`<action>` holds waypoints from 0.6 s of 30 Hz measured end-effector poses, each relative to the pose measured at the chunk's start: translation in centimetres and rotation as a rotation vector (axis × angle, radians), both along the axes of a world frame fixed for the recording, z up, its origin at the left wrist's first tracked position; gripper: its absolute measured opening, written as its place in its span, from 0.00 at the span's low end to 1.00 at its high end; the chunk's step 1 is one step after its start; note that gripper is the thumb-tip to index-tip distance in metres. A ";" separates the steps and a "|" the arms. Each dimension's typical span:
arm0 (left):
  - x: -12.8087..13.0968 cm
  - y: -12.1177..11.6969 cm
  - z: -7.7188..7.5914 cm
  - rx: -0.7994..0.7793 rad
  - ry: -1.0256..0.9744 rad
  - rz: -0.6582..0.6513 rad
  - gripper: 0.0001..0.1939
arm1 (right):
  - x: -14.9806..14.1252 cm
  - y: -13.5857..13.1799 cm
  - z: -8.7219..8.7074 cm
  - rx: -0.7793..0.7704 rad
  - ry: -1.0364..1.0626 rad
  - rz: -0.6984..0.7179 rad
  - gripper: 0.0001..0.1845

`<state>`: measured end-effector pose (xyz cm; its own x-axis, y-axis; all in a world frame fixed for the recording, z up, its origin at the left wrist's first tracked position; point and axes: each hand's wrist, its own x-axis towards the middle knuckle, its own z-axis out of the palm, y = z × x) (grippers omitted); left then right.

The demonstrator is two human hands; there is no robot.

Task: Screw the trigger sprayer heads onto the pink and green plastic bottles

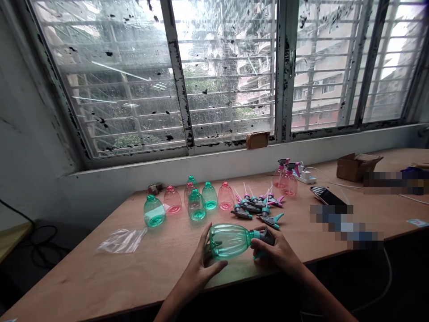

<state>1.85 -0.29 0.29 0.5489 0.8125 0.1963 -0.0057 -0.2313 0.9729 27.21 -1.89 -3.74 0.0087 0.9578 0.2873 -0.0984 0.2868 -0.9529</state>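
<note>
A clear green spray bottle [230, 241] lies sideways in the air above the table's front edge. My left hand [204, 261] is wrapped round its base end, thumb below and fingers behind. At the neck, my right hand [276, 250] grips the dark grey and teal spray head [263, 236], which sits on the bottle's mouth; how tightly it is screwed on I cannot tell. Just beyond my hands lie several loose spray heads [256, 205] with thin white tubes. Left of these stand several open bottles, among them a green bottle [197, 205] and a pink bottle [225, 197].
Two pink bottles with spray heads [288, 181] stand at the back by a white power strip [304, 176]. A phone [328, 199] and a cardboard box [357, 167] are to the right. A plastic bag [122, 240] lies on the wooden table [83, 277] at left. Windows rise behind.
</note>
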 end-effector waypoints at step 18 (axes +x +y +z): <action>-0.3 0.6 -0.8 -0.004 -0.018 0.038 0.50 | 0.2 0.1 -0.2 0.016 0.042 0.008 0.22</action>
